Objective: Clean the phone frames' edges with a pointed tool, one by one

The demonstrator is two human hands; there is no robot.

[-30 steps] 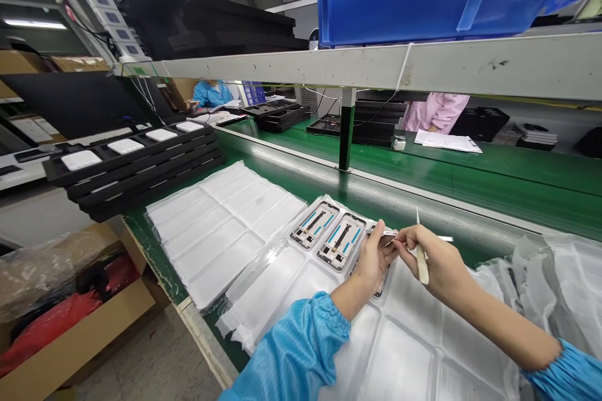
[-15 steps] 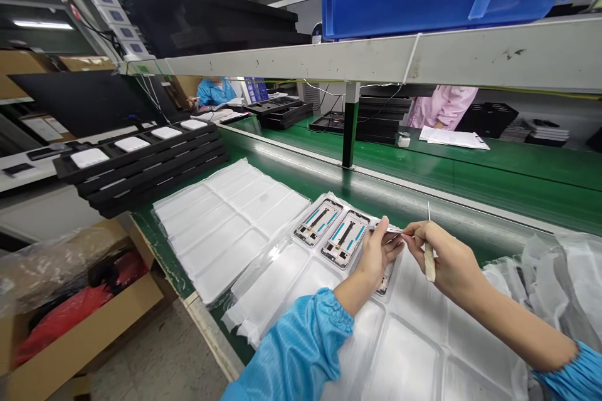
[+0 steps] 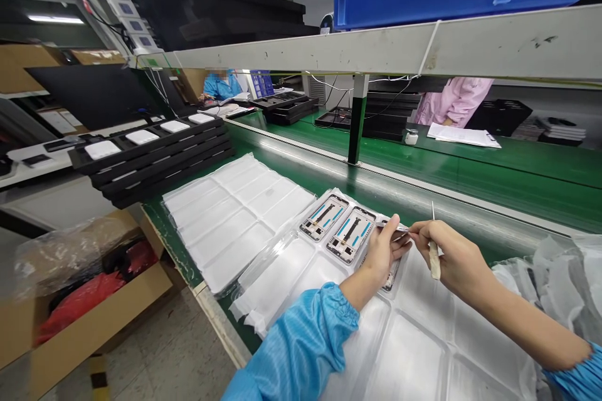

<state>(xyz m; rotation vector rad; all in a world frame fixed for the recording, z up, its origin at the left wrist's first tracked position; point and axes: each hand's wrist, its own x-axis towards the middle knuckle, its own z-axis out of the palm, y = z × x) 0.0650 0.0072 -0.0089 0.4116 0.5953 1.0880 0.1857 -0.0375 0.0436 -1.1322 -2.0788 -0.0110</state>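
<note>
Our left hand (image 3: 384,257) pinches a thin silver metal strip (image 3: 394,227), while our right hand (image 3: 452,260) closes around slim cream-handled tweezers (image 3: 434,260), its fingertips at the strip's far end, above a clear plastic tray (image 3: 409,351).

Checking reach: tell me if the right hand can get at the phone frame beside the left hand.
Probably yes: the right hand is close, but the left hand lies between it and the phone frame, so it must pass over.

Electronics factory — green assembly line (image 3: 470,183)
</note>
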